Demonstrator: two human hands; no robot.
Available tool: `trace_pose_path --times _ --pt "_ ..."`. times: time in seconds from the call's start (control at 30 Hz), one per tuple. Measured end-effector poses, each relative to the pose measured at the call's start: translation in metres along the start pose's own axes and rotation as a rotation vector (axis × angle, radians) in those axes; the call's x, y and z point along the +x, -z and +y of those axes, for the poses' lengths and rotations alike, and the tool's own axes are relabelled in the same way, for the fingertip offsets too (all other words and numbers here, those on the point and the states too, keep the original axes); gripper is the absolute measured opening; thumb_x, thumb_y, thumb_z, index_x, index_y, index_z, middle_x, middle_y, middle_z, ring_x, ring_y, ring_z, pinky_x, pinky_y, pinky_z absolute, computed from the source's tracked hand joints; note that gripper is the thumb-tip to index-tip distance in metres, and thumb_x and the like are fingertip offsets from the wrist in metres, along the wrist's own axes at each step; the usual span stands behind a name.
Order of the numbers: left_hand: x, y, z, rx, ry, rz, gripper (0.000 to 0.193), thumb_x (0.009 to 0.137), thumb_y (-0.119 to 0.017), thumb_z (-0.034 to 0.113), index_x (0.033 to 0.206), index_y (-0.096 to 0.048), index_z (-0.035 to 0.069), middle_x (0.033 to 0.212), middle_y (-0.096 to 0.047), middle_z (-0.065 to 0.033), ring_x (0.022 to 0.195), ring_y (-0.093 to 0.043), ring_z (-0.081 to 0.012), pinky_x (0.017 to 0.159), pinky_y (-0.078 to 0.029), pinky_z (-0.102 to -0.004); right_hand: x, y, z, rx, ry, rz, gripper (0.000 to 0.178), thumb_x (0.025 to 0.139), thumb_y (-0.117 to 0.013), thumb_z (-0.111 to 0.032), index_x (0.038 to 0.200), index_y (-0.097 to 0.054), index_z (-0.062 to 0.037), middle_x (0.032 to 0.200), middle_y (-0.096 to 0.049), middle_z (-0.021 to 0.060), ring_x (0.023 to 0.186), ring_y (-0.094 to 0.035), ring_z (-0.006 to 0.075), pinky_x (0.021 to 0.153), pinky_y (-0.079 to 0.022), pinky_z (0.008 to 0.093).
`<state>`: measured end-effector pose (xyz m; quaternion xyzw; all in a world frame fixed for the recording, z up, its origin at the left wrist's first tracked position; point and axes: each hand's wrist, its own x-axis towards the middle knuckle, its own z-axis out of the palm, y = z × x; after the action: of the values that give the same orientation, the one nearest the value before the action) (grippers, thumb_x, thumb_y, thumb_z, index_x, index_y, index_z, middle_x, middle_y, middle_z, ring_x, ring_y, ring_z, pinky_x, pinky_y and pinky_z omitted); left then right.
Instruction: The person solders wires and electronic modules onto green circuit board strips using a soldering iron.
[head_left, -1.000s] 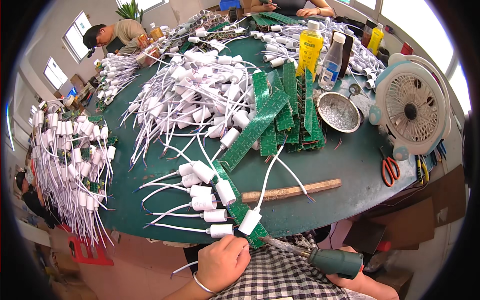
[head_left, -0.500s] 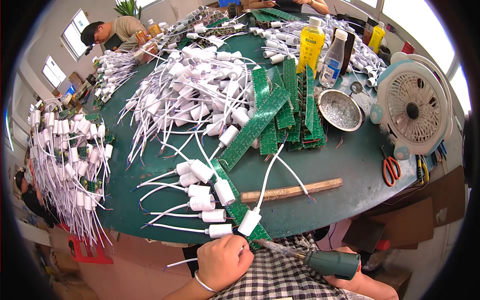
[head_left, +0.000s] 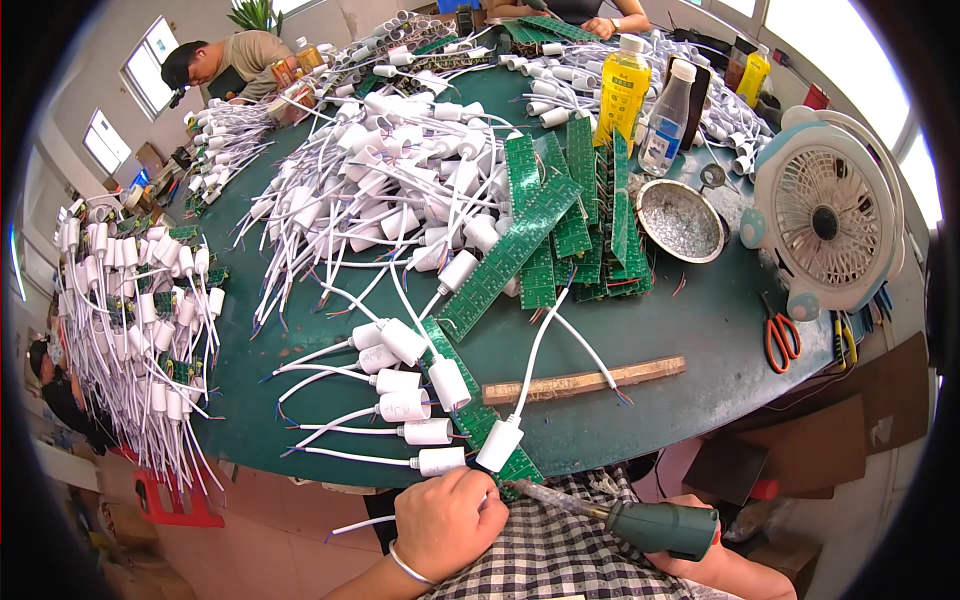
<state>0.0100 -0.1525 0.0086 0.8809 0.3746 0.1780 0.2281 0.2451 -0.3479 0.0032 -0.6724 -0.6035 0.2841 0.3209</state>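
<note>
My left hand [head_left: 450, 522] is closed at the near end of a long green circuit board strip [head_left: 470, 391]. A white cable [head_left: 362, 525] sticks out to the left of its fist; whatever else it grips is hidden. In my right hand [head_left: 690, 555] is a dark green soldering gun [head_left: 663, 529], its metal tip pointing left and reaching the board's near end beside my left fingers. White lamp sockets [head_left: 427, 431] with cables lie in a row along the board's left side. Another white socket [head_left: 499, 445] rests on the strip just above my left hand.
A wooden strip [head_left: 585, 379] lies right of the board. Beyond are stacked green boards [head_left: 583, 212], a big heap of sockets [head_left: 385, 175], a metal bowl [head_left: 683, 220] and bottles. Orange-handled scissors [head_left: 780, 340] and a fan [head_left: 825, 220] stand at right. Co-workers sit around the table.
My hands and the soldering gun stay almost in place. At the far side, a co-worker's hands have shifted over the green boards.
</note>
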Motion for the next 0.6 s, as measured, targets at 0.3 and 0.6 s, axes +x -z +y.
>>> trace_pose_path --times 0.3,0.6 --pt "0.000 -0.001 0.000 0.026 0.013 -0.016 0.008 0.071 -0.066 0.015 0.067 -0.059 0.012 0.062 -0.058 -0.0042 0.051 -0.059 -0.0270 0.046 -0.046 -0.0383 0.010 0.006 -0.003 0.035 0.118 0.071 0.030 0.072 -0.073 -0.012 0.101 -0.070 -0.0054 0.091 -0.070 0.0069 0.075 -0.065 0.0206 0.068 -0.051 0.0310" --pt "0.000 -0.002 -0.002 0.031 0.005 0.000 0.007 0.070 -0.066 0.015 0.068 -0.060 0.012 0.062 -0.058 -0.0042 0.051 -0.059 -0.0268 0.046 -0.046 -0.0382 0.005 0.006 -0.003 0.393 -0.093 0.066 0.028 0.087 -0.060 -0.015 0.109 -0.062 0.0022 0.083 -0.068 0.0070 0.065 -0.067 0.0153 0.067 -0.051 0.0287"
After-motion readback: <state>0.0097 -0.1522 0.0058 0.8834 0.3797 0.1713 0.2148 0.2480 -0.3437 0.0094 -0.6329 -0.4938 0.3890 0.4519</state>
